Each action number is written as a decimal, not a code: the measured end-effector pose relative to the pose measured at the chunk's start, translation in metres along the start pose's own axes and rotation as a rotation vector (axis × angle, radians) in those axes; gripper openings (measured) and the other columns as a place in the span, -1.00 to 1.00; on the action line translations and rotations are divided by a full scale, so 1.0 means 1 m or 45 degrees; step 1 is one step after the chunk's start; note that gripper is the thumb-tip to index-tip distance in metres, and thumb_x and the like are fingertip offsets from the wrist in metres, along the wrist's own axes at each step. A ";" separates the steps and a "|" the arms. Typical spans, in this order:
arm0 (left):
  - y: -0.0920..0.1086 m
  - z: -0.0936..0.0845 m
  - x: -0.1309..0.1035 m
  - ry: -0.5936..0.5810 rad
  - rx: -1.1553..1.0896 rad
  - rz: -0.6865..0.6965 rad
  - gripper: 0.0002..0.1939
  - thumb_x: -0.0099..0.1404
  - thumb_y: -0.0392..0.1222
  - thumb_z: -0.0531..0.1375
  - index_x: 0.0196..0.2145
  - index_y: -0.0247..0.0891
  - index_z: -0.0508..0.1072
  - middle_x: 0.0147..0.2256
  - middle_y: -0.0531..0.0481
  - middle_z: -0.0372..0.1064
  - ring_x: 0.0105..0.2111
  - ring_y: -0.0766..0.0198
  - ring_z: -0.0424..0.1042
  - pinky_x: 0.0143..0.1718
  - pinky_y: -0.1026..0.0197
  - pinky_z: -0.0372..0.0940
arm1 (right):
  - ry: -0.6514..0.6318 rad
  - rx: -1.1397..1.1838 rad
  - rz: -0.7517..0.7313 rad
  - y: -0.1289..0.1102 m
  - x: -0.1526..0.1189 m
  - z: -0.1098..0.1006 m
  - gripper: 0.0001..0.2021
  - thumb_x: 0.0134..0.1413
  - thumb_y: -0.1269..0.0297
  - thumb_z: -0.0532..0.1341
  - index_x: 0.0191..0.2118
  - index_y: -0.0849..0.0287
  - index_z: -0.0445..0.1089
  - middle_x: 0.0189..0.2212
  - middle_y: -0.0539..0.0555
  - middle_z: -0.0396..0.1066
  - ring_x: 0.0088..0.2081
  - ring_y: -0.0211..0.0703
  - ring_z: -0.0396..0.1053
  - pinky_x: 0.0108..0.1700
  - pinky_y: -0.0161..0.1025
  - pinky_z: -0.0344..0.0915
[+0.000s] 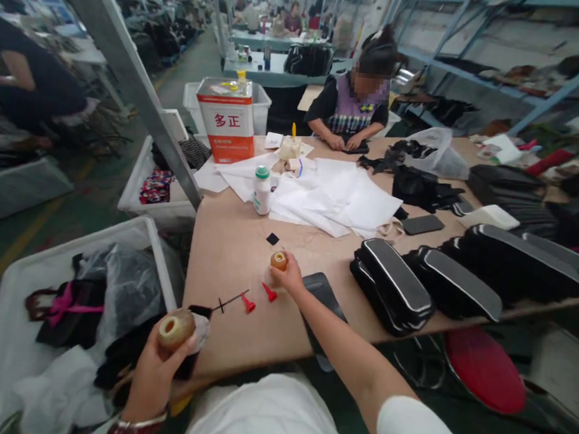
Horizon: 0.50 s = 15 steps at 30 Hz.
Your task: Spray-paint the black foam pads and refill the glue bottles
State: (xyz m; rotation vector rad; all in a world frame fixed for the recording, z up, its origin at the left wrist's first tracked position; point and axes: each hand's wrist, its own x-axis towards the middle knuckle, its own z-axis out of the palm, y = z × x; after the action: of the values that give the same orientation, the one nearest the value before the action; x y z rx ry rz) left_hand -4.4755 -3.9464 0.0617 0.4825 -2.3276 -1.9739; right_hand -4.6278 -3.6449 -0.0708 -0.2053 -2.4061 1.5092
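Observation:
My left hand point(149, 373) is closed around an open-mouthed, amber-brown bottle point(177, 330) near the table's front left corner. Farther over the table, my right hand point(289, 277) grips a smaller amber bottle point(278, 261), its open mouth also facing up. Between the two hands lie two red cone-shaped nozzles point(248, 303) and a thin dark rod point(230, 300) with a short crosspiece. A small black square point(272, 239) lies just beyond my right hand. Under my right forearm is a flat black panel point(323, 306).
Stacked black padded pieces point(394, 285) line the table's right side. White sheets point(326, 193), a green-capped bottle point(261, 191) and a large metal can point(225, 122) stand farther back. A co-worker point(353, 102) sits opposite. A white bin point(5, 328) adjoins the left edge, beside a metal post point(131, 64).

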 end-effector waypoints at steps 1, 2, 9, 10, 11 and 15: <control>0.002 0.005 -0.001 0.007 -0.015 -0.035 -0.28 0.00 0.07 0.38 0.07 -0.22 0.32 0.02 -0.14 0.41 0.05 -0.07 0.39 0.18 -0.14 0.21 | -0.031 0.006 0.000 0.006 0.007 0.003 -0.46 -0.19 0.20 0.39 -0.03 0.18 0.32 -0.11 0.13 0.39 -0.07 0.02 0.37 0.07 -0.02 0.26; 0.004 0.008 -0.003 0.014 -0.032 -0.067 -0.28 -0.01 0.06 0.38 0.07 -0.19 0.31 0.04 -0.13 0.39 0.06 -0.08 0.37 0.20 -0.17 0.17 | -0.058 0.012 0.004 0.011 0.013 0.006 -0.47 -0.19 0.18 0.38 -0.03 0.17 0.32 -0.11 0.12 0.39 -0.07 0.02 0.37 0.07 -0.01 0.26; 0.007 0.015 0.006 0.020 -0.004 -0.104 -0.36 0.06 -0.02 0.37 0.07 -0.15 0.30 0.06 -0.11 0.36 0.09 -0.05 0.35 0.23 -0.20 0.11 | -0.126 0.075 0.072 0.031 0.018 0.012 -0.36 -0.14 0.13 0.35 0.12 0.12 0.26 0.04 0.15 0.36 0.08 0.08 0.30 0.17 0.03 0.19; 0.007 0.015 0.008 0.003 -0.013 -0.102 -0.36 0.06 -0.03 0.37 0.08 -0.15 0.29 0.06 -0.11 0.36 0.09 -0.04 0.35 0.23 -0.20 0.10 | -0.125 0.082 0.086 0.032 0.016 0.012 -0.30 -0.14 0.12 0.36 0.17 0.13 0.21 0.09 0.18 0.33 0.12 0.08 0.28 0.19 0.04 0.17; 0.007 0.015 0.010 -0.013 -0.026 -0.102 -0.36 0.06 -0.03 0.37 0.08 -0.15 0.29 0.07 -0.10 0.36 0.09 -0.02 0.35 0.24 -0.20 0.09 | -0.125 0.089 0.102 0.032 0.015 0.012 -0.24 -0.13 0.11 0.36 0.22 0.13 0.15 0.12 0.19 0.31 0.15 0.08 0.26 0.20 0.04 0.15; 0.010 0.013 0.016 -0.055 -0.063 -0.104 -0.38 0.08 -0.05 0.36 0.08 -0.15 0.29 0.07 -0.09 0.36 0.07 0.03 0.36 0.23 -0.16 0.10 | -0.147 0.105 0.182 0.035 0.008 0.013 -0.06 -0.14 0.06 0.37 0.33 0.16 -0.06 0.18 0.25 0.25 0.16 0.05 0.27 0.18 0.01 0.20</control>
State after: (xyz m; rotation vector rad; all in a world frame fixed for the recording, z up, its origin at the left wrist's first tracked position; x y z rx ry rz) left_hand -4.4958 -3.9373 0.0660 0.5455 -2.3128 -2.0926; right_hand -4.6411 -3.6388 -0.1059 -0.2854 -2.4577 1.7241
